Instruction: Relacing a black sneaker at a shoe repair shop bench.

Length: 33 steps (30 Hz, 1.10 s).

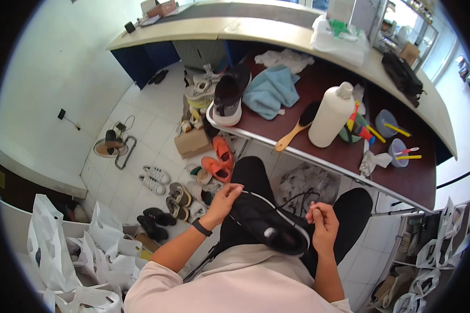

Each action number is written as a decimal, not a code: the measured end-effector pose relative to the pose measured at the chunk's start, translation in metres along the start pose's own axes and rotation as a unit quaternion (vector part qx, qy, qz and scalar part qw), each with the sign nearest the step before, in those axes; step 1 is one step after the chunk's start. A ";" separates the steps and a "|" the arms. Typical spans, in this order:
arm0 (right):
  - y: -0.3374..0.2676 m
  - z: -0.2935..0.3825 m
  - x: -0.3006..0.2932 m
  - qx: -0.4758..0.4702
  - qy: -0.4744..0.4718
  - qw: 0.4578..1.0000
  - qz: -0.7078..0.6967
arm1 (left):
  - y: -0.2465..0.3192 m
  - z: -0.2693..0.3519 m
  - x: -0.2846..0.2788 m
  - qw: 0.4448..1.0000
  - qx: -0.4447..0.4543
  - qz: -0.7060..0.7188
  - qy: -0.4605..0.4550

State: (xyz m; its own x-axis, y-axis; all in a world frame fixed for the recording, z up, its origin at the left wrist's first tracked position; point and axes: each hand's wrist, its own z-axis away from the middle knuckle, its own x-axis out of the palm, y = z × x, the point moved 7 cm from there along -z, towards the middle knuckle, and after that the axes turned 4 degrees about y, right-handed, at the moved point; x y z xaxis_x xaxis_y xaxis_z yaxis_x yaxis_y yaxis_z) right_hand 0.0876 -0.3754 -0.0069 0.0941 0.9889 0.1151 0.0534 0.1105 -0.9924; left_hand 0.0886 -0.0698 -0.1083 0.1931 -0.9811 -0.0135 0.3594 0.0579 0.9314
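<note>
A black shoe (258, 219) with a pale sole edge lies across my lap, its heel opening towards my body. At the shoe's far left end is my left hand (226, 199), thumb and forefinger pinched together; a lace seems to be between them, though it is too small to tell surely. My right hand (322, 223) is raised beside the shoe's right side with fingers curled and fingertips together; whether they hold a lace end cannot be told. Black laces (303, 197) trail in loops between the hands, over a clear plastic bag (311, 180) on the floor.
Ahead, a dark red table (266, 131) bears a black sneaker (229, 96), blue cloth (272, 92), wooden-handled brush (293, 135), white bottle (331, 117) and plastic bowls (397, 150). Orange shoes (219, 160) and other pairs stand on the floor at left. White bags (51, 242) fill shelves at left.
</note>
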 end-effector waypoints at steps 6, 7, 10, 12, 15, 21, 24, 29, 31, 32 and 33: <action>0.050 0.015 0.047 0.168 -0.208 0.964 -0.004 | -0.001 0.047 -0.021 0.938 -0.181 0.102 -0.276; 0.048 0.014 0.050 0.180 -0.212 0.960 -0.008 | -0.015 0.048 -0.028 0.925 -0.213 0.131 -0.286; 0.039 0.004 0.055 0.137 -0.267 0.952 0.059 | -0.043 0.050 -0.044 0.917 -0.248 0.054 -0.306; 0.037 0.005 0.058 0.176 -0.267 0.948 0.003 | -0.043 0.052 -0.045 0.924 -0.229 0.071 -0.299; 0.026 0.008 0.055 0.213 -0.264 0.939 -0.059 | -0.048 0.051 -0.046 0.938 -0.201 0.070 -0.273; 0.008 0.016 0.059 0.120 -0.276 0.940 0.162 | -0.044 0.062 -0.040 0.943 -0.234 0.132 -0.196; 0.022 0.017 0.052 0.137 -0.251 0.947 0.144 | -0.040 0.066 -0.045 0.941 -0.239 0.146 -0.191; 0.025 0.016 0.048 0.169 -0.233 0.949 0.129 | -0.010 0.065 -0.047 0.983 -0.115 -0.081 -0.115; 0.024 0.016 0.049 0.145 -0.229 0.949 0.161 | 0.029 0.065 -0.050 0.954 0.000 -0.301 -0.008; 0.024 0.017 0.050 0.146 -0.228 0.949 0.158 | 0.039 0.064 -0.055 0.959 0.064 -0.272 0.052; 0.021 0.017 0.051 0.135 -0.224 0.952 0.158 | 0.039 0.062 -0.059 0.958 0.063 -0.275 0.052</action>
State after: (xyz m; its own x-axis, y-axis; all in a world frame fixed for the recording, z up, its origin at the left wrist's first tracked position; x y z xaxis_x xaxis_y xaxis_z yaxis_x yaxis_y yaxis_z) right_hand 0.0770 -0.3204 -0.0229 -0.3734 0.9136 -0.1609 -0.1704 -0.2380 -0.9562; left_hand 0.0350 -0.0208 -0.0484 0.0985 -0.8330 -0.5444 0.3206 -0.4913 0.8098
